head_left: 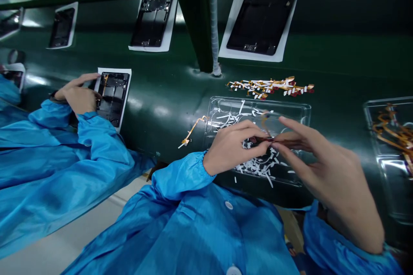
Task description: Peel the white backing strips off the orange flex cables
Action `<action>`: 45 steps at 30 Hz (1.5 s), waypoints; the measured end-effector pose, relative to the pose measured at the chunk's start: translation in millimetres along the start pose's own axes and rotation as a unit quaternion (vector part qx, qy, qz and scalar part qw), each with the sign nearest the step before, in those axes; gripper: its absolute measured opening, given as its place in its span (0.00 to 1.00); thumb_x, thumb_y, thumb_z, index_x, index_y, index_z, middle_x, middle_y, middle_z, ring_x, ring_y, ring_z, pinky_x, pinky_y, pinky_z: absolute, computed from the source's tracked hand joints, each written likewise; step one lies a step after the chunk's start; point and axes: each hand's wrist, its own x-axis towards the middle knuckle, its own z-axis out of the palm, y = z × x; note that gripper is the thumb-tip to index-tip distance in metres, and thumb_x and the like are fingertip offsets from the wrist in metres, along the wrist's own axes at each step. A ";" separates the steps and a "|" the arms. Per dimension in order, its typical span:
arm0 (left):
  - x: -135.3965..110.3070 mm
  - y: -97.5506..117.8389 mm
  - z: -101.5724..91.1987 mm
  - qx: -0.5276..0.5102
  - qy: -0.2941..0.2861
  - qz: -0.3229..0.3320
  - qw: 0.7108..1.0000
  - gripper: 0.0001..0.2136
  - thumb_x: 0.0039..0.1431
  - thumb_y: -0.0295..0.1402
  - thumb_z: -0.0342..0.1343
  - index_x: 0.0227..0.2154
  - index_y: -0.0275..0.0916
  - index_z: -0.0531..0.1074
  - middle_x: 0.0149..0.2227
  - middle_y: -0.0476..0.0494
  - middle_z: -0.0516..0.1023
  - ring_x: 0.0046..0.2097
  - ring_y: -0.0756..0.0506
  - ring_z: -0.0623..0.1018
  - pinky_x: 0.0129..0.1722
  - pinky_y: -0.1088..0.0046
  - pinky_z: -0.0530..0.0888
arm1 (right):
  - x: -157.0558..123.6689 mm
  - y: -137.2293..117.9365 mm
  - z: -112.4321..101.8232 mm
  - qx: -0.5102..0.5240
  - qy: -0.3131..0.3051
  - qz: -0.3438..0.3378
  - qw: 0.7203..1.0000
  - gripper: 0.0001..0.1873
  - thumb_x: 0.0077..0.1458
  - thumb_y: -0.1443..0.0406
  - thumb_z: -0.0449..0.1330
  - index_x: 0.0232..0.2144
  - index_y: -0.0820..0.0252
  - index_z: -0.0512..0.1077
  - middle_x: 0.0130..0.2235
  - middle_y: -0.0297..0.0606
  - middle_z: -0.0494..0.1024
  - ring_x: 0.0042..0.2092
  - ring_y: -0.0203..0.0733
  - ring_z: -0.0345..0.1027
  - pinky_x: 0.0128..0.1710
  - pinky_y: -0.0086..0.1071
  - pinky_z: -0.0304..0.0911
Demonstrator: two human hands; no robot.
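My left hand (232, 148) pinches one end of the flex strip (260, 139) — right hand (325, 167) pinches the other, equally near. Strip's long axis runs left-right between my fingertips, just above the clear tray (306, 109) on the table (338, 64).

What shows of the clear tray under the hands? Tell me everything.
The tray is clear, glossy moulded plastic, a shallow rectangle with rounded corners and pressed-in recesses. It lies flat on the green belt. White scraps litter its inside, thickest at the near side. The left hand and right hand pinch a thin strip above it, hiding its middle. An orange cable lies just off its left edge.
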 end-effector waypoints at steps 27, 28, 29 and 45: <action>7.6 -11.6 9.0 -0.346 -0.095 -0.304 0.883 0.11 0.62 0.40 0.59 0.30 0.37 0.69 0.24 0.54 0.68 0.25 0.56 0.66 0.25 0.79 0.61 | 1.1 0.4 44.9 -0.214 0.120 -0.075 0.966 0.05 0.60 0.68 0.57 0.35 0.57 0.62 0.28 0.32 0.71 0.24 0.35 0.62 0.24 0.32 0.53; 6.4 -11.5 10.7 -0.327 -0.064 -0.288 0.898 0.10 0.61 0.38 0.59 0.30 0.37 0.69 0.26 0.53 0.69 0.26 0.55 0.67 0.25 0.79 0.63 | 1.8 1.3 45.4 -0.172 0.112 -0.065 0.977 0.04 0.60 0.68 0.56 0.35 0.56 0.62 0.28 0.31 0.70 0.24 0.34 0.63 0.25 0.31 0.54; 4.8 -11.2 12.6 -0.288 -0.029 -0.260 0.921 0.09 0.60 0.37 0.60 0.30 0.38 0.70 0.28 0.52 0.71 0.28 0.55 0.69 0.26 0.78 0.64 | 2.5 2.4 45.6 -0.127 0.102 -0.053 0.985 0.04 0.60 0.68 0.56 0.34 0.56 0.62 0.28 0.30 0.70 0.25 0.33 0.63 0.25 0.30 0.55; 6.8 -18.7 3.0 -0.186 -0.021 -0.214 0.959 0.13 0.66 0.43 0.60 0.38 0.37 0.81 0.34 0.46 0.82 0.26 0.54 0.75 0.28 0.75 0.76 | 0.8 6.3 26.3 -0.065 0.062 -0.032 0.995 0.09 0.65 0.63 0.61 0.47 0.55 0.75 0.44 0.39 0.82 0.37 0.41 0.75 0.38 0.36 0.67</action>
